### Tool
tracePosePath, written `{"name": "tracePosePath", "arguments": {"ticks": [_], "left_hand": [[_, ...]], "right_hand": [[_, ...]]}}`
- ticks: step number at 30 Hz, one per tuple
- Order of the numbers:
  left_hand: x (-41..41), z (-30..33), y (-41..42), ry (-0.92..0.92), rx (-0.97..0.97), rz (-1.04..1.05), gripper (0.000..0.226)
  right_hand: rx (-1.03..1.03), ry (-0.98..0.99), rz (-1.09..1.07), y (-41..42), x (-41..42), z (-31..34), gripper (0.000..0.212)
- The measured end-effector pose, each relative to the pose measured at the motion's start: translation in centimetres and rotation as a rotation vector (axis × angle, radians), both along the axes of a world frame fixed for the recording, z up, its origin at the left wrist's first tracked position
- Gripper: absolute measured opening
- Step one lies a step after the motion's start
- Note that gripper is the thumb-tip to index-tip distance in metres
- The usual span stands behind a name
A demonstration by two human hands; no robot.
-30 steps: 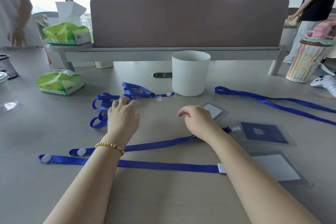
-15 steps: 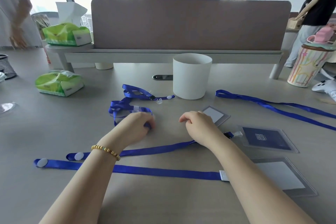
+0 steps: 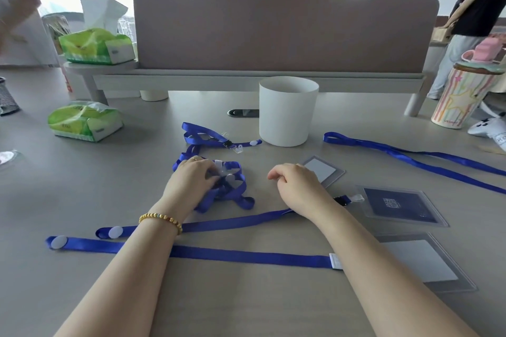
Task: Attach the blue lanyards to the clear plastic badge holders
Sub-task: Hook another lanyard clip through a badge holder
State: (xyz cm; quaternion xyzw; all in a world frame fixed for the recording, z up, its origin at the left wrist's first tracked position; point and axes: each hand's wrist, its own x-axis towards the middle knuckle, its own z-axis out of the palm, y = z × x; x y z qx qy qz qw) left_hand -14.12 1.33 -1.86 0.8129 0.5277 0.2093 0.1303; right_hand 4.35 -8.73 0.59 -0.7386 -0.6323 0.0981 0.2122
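**Hands busy with a tangle of blue straps**

The left hand (image 3: 191, 180) grips a bunched-up blue lanyard (image 3: 232, 194) on the grey table (image 3: 246, 309), its fingers curled around the white clip part. The right hand (image 3: 297, 186) rests just beside it with its fingers curled in loosely, holding nothing; under its wrist runs a long lanyard (image 3: 232, 223). That strap ends at a badge holder with a dark card (image 3: 401, 206). Another flat lanyard (image 3: 246, 256) lies nearer, touching a clear badge holder (image 3: 427, 262). A small badge holder (image 3: 323, 169) sits just behind the right hand. A white cup (image 3: 287, 112) stands farther back, with green tissue packs (image 3: 85, 122) off to the left.
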Motion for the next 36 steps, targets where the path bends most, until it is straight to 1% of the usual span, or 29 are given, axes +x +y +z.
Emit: {"name": "tracePosePath", "arguments": {"ticks": [4, 10, 12, 15, 17, 19, 22, 25, 27, 30, 31, 33, 34, 36], "left_hand": [[0.5, 0.4, -0.5, 0.071, 0.056, -0.017, 0.008], [1.4, 1.5, -2.1, 0.003, 0.093, -0.054, 0.009], [1.8, 1.9, -2.7, -0.068, 0.044, -0.121, 0.01], [2.4, 2.9, -3.6, -0.182, -0.07, -0.214, 0.006], [2.8, 3.5, -4.1, -0.217, -0.113, -0.249, 0.005], [2.9, 3.8, -4.3, -0.258, -0.129, -0.246, 0.002], [2.9, 4.0, -4.6, -0.35, -0.172, -0.244, 0.013], [3.0, 4.1, -4.7, -0.411, -0.215, -0.254, 0.012], [2.9, 4.1, -4.7, -0.457, -0.239, -0.267, 0.019], [3.0, 4.0, -4.6, -0.495, -0.228, -0.264, 0.027], [3.0, 3.9, -4.5, -0.498, -0.186, -0.236, 0.025], [3.0, 3.6, -4.0, -0.471, -0.073, -0.174, 0.015], [2.9, 3.5, -3.9, -0.455, -0.054, -0.175, 0.013], [2.7, 3.2, -3.6, -0.429, -0.108, -0.219, 0.021]], "right_hand": [[0.025, -0.03, 0.033, 0.3, -0.2, -0.3, 0.039], [0.11, -0.145, 0.116, 1.0, -0.2, -1.1, 0.034], [0.17, -0.113, 0.154, 1.1, -0.2, -1.1, 0.038], [0.232, 0.019, 0.22, 0.8, -0.3, -0.7, 0.052], [0.249, 0.066, 0.261, 0.7, -0.4, -0.6, 0.054], [0.277, 0.083, 0.299, 0.8, -0.6, -0.7, 0.048], [0.317, 0.076, 0.314, 1.0, -0.7, -1.0, 0.03], [0.391, 0.065, 0.285, 1.0, -0.7, -0.9, 0.024], [0.459, 0.041, 0.282, 0.8, -0.8, -0.7, 0.02], [0.457, 0.055, 0.256, 0.7, -0.9, -0.6, 0.021], [0.448, 0.082, 0.237, 0.8, -0.9, -0.6, 0.022], [0.401, 0.21, 0.202, 0.8, -0.7, -0.3, 0.021], [0.364, 0.292, 0.195, 0.8, -0.6, -0.2, 0.02], [0.291, 0.435, 0.189, 0.8, -0.3, 0.0, 0.02]]}}
